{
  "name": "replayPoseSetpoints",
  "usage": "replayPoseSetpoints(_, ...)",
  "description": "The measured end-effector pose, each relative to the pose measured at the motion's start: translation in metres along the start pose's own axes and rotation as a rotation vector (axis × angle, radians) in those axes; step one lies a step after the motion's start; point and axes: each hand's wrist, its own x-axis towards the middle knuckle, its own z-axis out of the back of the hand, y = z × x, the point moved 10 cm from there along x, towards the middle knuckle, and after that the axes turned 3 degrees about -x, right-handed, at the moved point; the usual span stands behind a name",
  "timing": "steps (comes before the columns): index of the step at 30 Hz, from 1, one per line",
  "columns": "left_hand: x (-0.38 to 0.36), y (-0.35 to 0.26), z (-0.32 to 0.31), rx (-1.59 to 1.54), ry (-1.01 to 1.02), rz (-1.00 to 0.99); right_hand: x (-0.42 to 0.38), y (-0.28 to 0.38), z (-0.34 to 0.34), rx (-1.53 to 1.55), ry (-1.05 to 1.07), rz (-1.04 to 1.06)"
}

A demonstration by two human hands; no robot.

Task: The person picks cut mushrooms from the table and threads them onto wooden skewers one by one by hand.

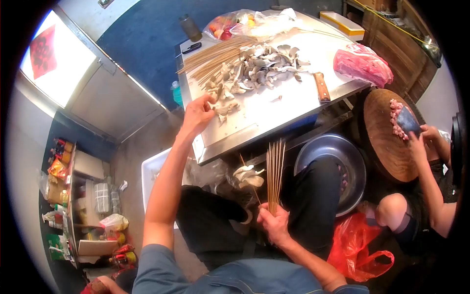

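Note:
My left hand (198, 116) is at the near left edge of the table, its fingers pressed together beside the mushroom pieces (226, 109); whatever is between the fingertips is too small to make out. Over my lap, my right hand (275, 223) grips a bundle of thin skewers (275, 171) pointing up. One more skewer from the same hand leans left and carries mushroom pieces (248, 176). A large heap of grey mushrooms (269, 66) lies on the table (254, 115), with many loose skewers (215, 56) to its left.
A knife (321, 88) and raw meat (363, 66) lie on the table's right. At the right, a co-worker's hands hold a cleaver (408, 122) over chopped meat on a round board (379, 132). A metal basin (360, 166), red bag (357, 252) and white tub (146, 181) are below.

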Motion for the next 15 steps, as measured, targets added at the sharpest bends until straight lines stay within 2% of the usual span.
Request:
replayPoseSetpoints(1,-0.003,0.001,0.001,0.001,-0.002,0.0,0.0,-0.002,0.0,-0.012,0.004,-0.02)
replayPoseSetpoints(3,-0.009,0.008,-0.003,-0.212,0.029,0.049,-0.001,-0.002,-0.001,-0.024,0.01,-0.019)
replayPoseSetpoints(6,-0.016,0.001,-0.009,-0.089,0.116,-0.035,0.0,-0.002,-0.002,-0.033,0.018,-0.009)
replayPoseSetpoints(10,-0.022,-0.009,-0.005,-0.119,0.142,-0.02,0.0,-0.003,-0.001,-0.02,0.014,0.006)
replayPoseSetpoints(13,-0.022,-0.011,0.003,0.061,0.151,0.014,0.001,-0.003,-0.001,-0.03,0.009,0.016)
replayPoseSetpoints(15,-0.021,-0.019,0.012,0.255,0.061,-0.079,0.0,-0.004,-0.001,-0.03,0.012,0.004)
